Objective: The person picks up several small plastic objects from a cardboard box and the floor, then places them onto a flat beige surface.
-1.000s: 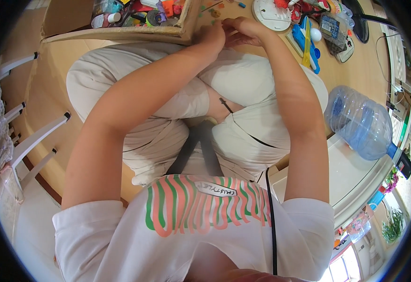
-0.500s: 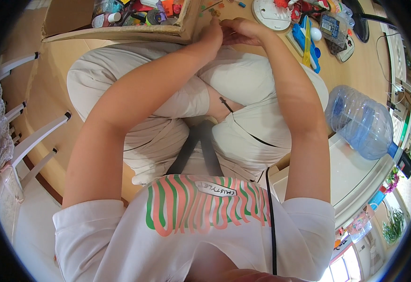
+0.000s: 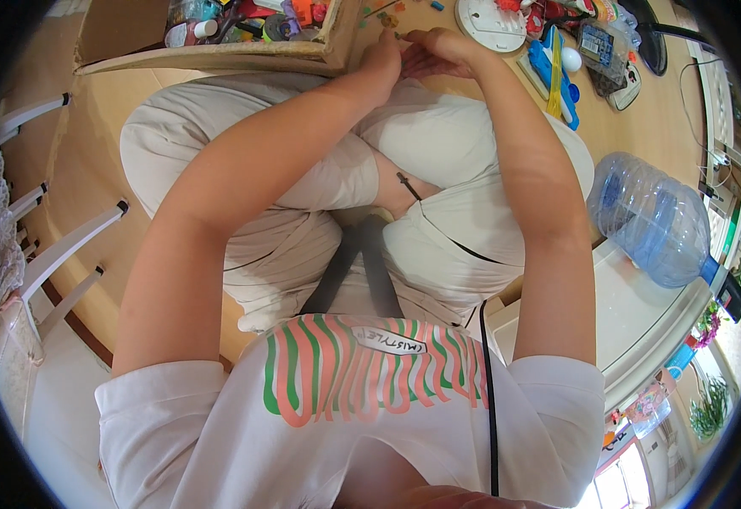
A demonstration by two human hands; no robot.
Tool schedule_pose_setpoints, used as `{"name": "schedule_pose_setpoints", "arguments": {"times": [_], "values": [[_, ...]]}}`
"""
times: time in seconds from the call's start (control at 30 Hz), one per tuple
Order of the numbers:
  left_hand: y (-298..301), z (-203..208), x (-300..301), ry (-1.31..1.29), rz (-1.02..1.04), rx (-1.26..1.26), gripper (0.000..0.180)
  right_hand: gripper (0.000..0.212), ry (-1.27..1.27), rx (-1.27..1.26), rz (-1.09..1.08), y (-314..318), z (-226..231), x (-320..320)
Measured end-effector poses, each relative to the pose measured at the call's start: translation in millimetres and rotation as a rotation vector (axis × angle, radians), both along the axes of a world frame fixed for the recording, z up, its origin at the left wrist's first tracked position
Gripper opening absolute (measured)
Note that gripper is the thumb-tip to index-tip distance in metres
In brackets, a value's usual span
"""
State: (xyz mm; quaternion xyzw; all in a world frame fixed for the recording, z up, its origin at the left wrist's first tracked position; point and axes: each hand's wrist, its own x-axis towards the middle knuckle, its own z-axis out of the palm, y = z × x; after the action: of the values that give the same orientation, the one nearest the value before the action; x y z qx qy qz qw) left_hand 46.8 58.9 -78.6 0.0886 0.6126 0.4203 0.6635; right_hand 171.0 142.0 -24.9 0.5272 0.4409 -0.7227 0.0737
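At the top of the head view my two hands meet in front of my crossed legs. My left hand (image 3: pixel 381 61) is closed, seen from its side, its fingertips mostly hidden. Curled toward it, my right hand (image 3: pixel 441 53) has its fingers bent in against the left one. Whatever lies between the fingertips is too small and too covered to make out. Just beyond them, small orange and green pieces (image 3: pixel 392 15) are scattered on the floor, with a small blue piece (image 3: pixel 437 5) to their right.
An open cardboard box (image 3: pixel 218 61) full of mixed small items stands at the left. To the right lie a round white disc (image 3: pixel 493 30), a blue and white plastic toy (image 3: pixel 548 72) and a clear plastic package (image 3: pixel 599 47). A large water bottle (image 3: pixel 650 216) lies farther right; white chair legs (image 3: pixel 74 242) stand left.
Both hands stay together in nearly the same place. The right hand shifts very slightly upward, with small finger movement. Nothing else visibly moves.
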Motion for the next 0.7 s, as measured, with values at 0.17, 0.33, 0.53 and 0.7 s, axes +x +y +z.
{"name": "schedule_pose_setpoints", "arguments": {"times": [0.17, 0.33, 0.53, 0.7], "values": [[1.0, 3.3, 2.4, 0.045, -0.060, -0.013, 0.065, 0.051, 0.000, 0.009, -0.009, 6.0, -8.5, 7.7], [0.2, 6.7, 1.1, -0.006, -0.014, -0.017, 0.065, 0.050, 0.001, 0.070, 0.001, 6.9, -4.2, 3.0], [0.5, 20.0, 1.2, -0.013, -0.078, 0.014, 0.065, 0.048, 0.082, 0.097, -0.002, 9.4, -2.9, 4.4], [1.5, 31.3, 1.3, 0.085, -0.038, -0.049, 0.056, 0.045, 0.175, 0.230, 0.000, 19.9, -6.1, 12.2]]}}
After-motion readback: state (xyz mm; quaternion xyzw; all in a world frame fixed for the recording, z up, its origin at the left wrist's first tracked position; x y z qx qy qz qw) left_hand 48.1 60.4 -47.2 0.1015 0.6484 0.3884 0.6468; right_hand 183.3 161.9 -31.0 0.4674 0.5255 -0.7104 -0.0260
